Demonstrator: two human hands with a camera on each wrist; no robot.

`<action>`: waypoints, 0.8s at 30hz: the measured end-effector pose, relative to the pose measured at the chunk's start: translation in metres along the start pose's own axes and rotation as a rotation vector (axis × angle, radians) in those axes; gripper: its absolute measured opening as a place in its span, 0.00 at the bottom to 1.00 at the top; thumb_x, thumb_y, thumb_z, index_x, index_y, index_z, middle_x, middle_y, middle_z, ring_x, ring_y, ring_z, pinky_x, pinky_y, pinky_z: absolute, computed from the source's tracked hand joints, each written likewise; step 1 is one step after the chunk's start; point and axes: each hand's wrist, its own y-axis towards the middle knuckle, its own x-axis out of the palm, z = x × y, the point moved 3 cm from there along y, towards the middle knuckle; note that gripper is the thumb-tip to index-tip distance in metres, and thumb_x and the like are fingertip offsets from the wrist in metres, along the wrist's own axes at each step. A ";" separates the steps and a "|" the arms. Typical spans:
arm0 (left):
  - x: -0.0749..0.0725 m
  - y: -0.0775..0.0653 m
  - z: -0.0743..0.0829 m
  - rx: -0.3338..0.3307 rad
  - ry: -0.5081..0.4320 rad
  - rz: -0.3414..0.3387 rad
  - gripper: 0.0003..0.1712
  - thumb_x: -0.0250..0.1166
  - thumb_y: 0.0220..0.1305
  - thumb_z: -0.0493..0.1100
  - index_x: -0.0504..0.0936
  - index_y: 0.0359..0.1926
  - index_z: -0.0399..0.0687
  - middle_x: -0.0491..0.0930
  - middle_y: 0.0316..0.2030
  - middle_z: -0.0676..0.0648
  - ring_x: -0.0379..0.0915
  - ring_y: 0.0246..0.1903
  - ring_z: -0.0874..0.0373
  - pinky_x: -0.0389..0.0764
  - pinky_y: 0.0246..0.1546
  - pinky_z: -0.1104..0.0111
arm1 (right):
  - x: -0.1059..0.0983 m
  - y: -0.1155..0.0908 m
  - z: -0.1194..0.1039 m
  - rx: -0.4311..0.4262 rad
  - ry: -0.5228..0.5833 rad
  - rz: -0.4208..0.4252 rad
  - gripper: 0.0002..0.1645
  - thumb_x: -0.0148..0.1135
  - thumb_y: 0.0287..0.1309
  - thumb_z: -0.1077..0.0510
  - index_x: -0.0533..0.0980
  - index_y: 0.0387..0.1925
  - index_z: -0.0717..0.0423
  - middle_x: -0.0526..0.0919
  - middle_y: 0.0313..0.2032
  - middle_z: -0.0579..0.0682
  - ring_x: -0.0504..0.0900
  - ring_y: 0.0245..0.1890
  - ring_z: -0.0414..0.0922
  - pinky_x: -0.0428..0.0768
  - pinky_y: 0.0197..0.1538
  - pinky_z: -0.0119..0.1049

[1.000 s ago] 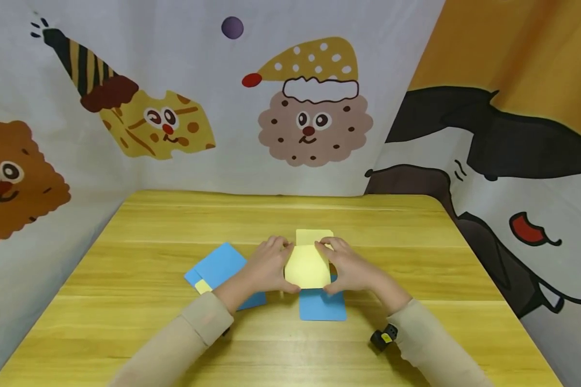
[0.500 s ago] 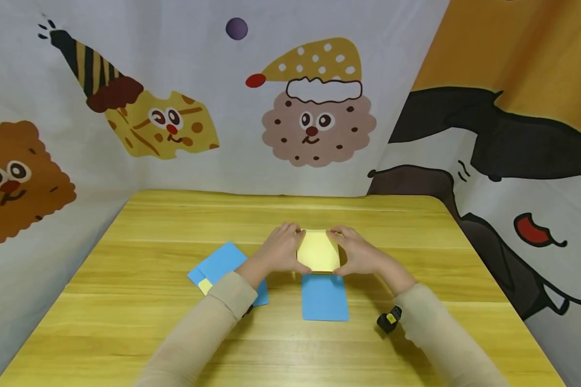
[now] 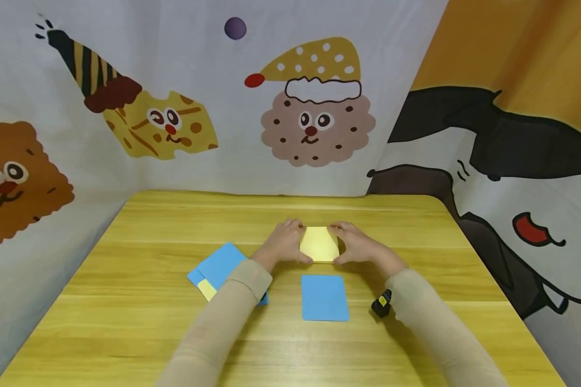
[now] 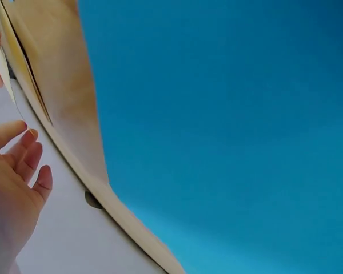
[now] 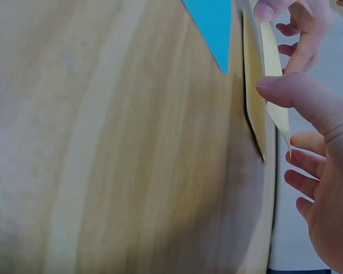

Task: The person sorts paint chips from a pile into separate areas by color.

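Observation:
A pale yellow card (image 3: 319, 244) is held by its sides between both hands. My left hand (image 3: 285, 244) pinches its left edge, and my right hand (image 3: 357, 245) pinches the right edge between thumb and fingers. In the right wrist view the held card (image 5: 276, 94) hovers just above a second yellow card (image 5: 253, 94) that lies on the table. From the head view that lower card is covered by the held one. On the near side, a single blue card (image 3: 325, 298) lies flat.
To the left, overlapping blue cards (image 3: 222, 264) lie with a yellow card (image 3: 206, 289) partly under the left sleeve. The wooden table (image 3: 213, 212) ends at a cartoon-print cloth (image 3: 184, 177) behind it. A black wrist camera (image 3: 381, 305) hangs under the right forearm.
Both hands have carried the yellow card away from the body, off the blue card and over the far yellow card, then lowered it slightly. The blue card below has become fully visible.

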 end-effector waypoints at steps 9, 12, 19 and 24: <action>0.006 0.006 -0.005 -0.018 0.013 -0.040 0.56 0.66 0.47 0.73 0.66 0.68 0.39 0.65 0.63 0.44 0.58 0.61 0.49 0.63 0.60 0.54 | 0.005 0.007 0.006 0.025 0.026 -0.040 0.56 0.74 0.47 0.49 0.56 0.71 0.64 0.53 0.69 0.63 0.51 0.68 0.62 0.60 0.63 0.57; 0.007 0.006 -0.005 -0.016 0.003 -0.047 0.56 0.66 0.48 0.73 0.65 0.69 0.40 0.65 0.64 0.44 0.58 0.62 0.49 0.63 0.60 0.54 | 0.006 0.006 0.007 0.030 0.036 -0.045 0.55 0.73 0.47 0.49 0.56 0.71 0.64 0.52 0.69 0.64 0.50 0.68 0.62 0.59 0.63 0.58; 0.007 0.003 -0.005 -0.009 -0.024 -0.056 0.59 0.64 0.47 0.75 0.61 0.71 0.43 0.61 0.67 0.42 0.54 0.65 0.47 0.60 0.62 0.52 | 0.005 0.002 0.005 0.039 0.036 -0.043 0.56 0.73 0.47 0.46 0.57 0.70 0.65 0.52 0.69 0.65 0.51 0.67 0.64 0.58 0.63 0.60; 0.004 -0.001 -0.007 -0.007 -0.066 -0.032 0.61 0.65 0.45 0.76 0.61 0.71 0.43 0.60 0.68 0.42 0.53 0.66 0.46 0.59 0.63 0.50 | 0.004 -0.004 0.002 0.057 0.008 0.003 0.59 0.73 0.44 0.43 0.57 0.71 0.63 0.52 0.70 0.63 0.50 0.68 0.63 0.56 0.63 0.62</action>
